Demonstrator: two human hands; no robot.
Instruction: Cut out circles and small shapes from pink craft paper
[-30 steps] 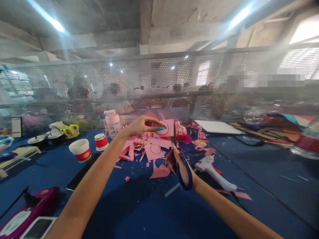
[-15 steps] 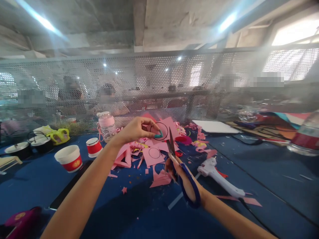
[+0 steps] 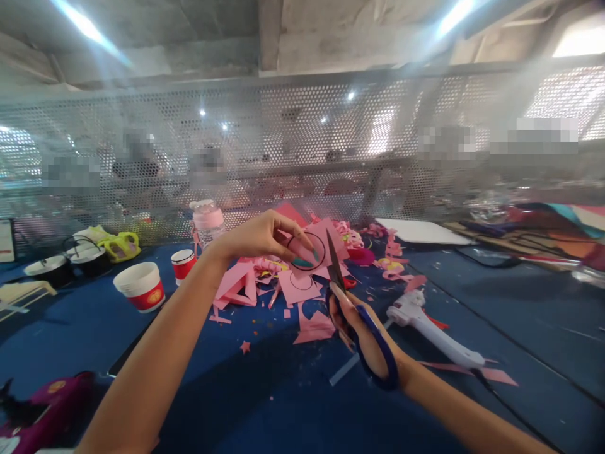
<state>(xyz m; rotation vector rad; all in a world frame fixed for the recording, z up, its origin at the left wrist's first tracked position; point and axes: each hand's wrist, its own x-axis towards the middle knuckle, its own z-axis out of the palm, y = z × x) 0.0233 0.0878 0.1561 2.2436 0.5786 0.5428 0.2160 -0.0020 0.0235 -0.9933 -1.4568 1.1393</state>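
Head view: my left hand (image 3: 258,238) pinches a pink paper square (image 3: 317,249) marked with a black circle, thumb and fingertips pressed together on its left edge, holding it up above the worktop (image 3: 265,403). My right hand (image 3: 366,331) has its grip closed through the blue loops of the scissors (image 3: 352,309); the blades point toward 12 o'clock and meet the paper at its right edge, at about 3 o'clock on the drawn circle. How far apart the blades stand I cannot tell.

Below the held square, at 6 o'clock from it, another pink piece with a circle (image 3: 299,287) lies flat among pink scraps (image 3: 316,328). At 3 o'clock from my right hand a white glue gun (image 3: 432,328) rests on the blue worktop. At 9 o'clock from my left hand stand a small red and white cup (image 3: 183,265) and, further out, a stack of white cups (image 3: 140,287). A pink-lidded bottle (image 3: 207,221) stands at 11 o'clock, near the perforated screen (image 3: 302,145).
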